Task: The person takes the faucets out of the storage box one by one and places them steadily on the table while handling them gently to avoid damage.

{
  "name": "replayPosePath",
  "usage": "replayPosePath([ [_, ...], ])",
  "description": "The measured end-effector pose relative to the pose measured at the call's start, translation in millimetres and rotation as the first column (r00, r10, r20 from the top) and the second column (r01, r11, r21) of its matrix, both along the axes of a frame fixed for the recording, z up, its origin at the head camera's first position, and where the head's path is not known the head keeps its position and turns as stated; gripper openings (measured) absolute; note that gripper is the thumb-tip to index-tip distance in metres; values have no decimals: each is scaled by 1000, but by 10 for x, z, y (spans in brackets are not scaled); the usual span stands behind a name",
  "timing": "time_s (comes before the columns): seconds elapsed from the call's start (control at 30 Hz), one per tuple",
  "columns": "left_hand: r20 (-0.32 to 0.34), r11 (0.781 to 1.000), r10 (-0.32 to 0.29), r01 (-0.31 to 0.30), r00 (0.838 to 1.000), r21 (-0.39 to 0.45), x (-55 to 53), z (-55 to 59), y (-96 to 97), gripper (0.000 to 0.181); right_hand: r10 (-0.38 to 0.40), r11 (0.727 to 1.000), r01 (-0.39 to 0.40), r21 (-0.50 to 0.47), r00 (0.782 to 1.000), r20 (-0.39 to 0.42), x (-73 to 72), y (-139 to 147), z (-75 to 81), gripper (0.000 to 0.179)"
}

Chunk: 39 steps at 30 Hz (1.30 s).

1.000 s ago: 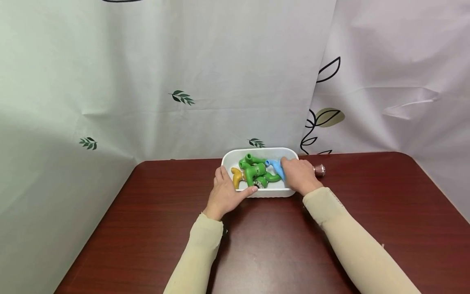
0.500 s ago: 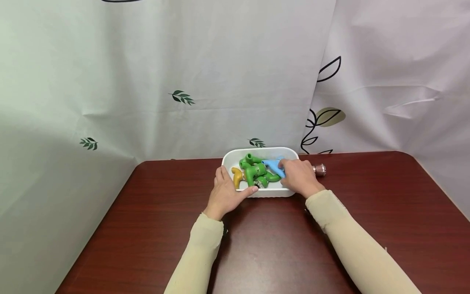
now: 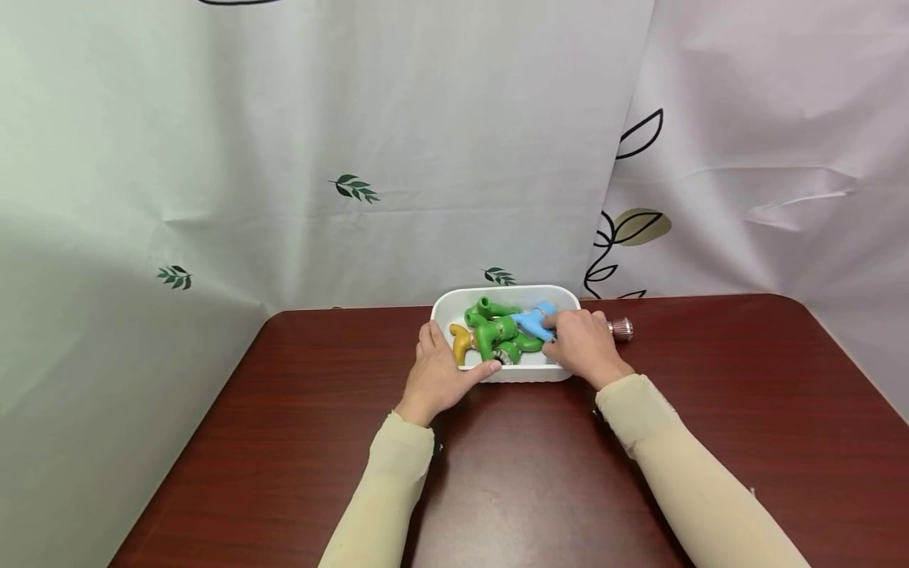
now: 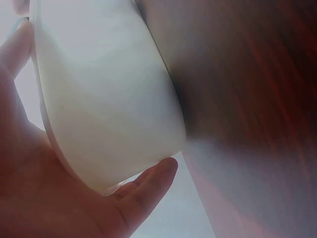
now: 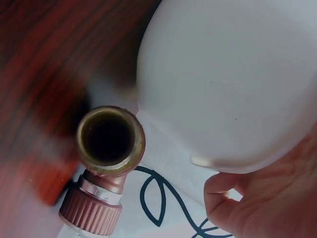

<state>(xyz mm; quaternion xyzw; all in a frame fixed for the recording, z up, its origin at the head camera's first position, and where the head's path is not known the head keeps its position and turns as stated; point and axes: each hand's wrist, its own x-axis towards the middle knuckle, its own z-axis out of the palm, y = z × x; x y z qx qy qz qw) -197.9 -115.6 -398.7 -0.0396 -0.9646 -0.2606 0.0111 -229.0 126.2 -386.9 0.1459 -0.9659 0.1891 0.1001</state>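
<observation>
A white plastic bin stands near the table's back edge. My left hand grips its left front corner, thumb along the front rim and fingers around the end wall, as the left wrist view also shows with the bin's wall. Over the bin's right end, my right hand pinches a blue plastic tap between thumb and forefinger. Several green taps and a yellow tap lie to its left inside the bin. My right palm hides part of the bin's right end.
A copper-coloured metal tap with a ribbed knob lies on the table just right of the bin; its round open pipe end faces the right wrist camera. Behind the dark red table hangs a pale leaf-print cloth.
The blue tap has turned in my right hand, its body swinging to lie toward the back of the bin. My right hand has shifted slightly right. The left hand stays on the bin.
</observation>
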Motion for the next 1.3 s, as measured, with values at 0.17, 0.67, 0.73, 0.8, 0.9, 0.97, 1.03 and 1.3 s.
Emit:
replayPosePath([
  [0.17, -6, 1000, 5, -5, 1000, -1, -6, -5, 3, 132, -12, 999, 9, -45, 998, -60, 13, 16, -20, 37],
  [0.67, -14, 1000, -5, 5, 1000, 10, 3, -13, -2, 131, 21, 994, -39, -105, 987, -162, 35, 51, -34, 29],
  [0.73, -16, 1000, -7, 7, 1000, 13, 5, -13, -4, 131, 32, 992, -52, -116, 985, -167, 38, 56, -33, 28],
  [0.8, -20, 1000, -8, 8, 1000, 15, 6, -13, -5, 131, 40, 990, -62, -130, 985, -168, 43, 60, -34, 28],
  [0.9, -23, 1000, -7, 8, 1000, 14, 5, -13, -4, 131, 46, 986, -72, -151, 985, -167, 54, 70, -34, 26],
  [0.97, -23, 1000, -5, 6, 1000, 12, 5, -13, -4, 131, 47, 984, -75, -161, 984, -172, 65, 75, -30, 26],
  [1.03, -20, 1000, -4, 4, 1000, 10, 6, -10, -4, 131, 47, 983, -78, -166, 982, -180, 77, 80, -26, 25],
  [1.3, -23, 1000, -2, 3, 1000, 10, 11, -5, 1, 131, 26, 979, -71, -193, 974, -225, 129, 107, -27, 23],
])
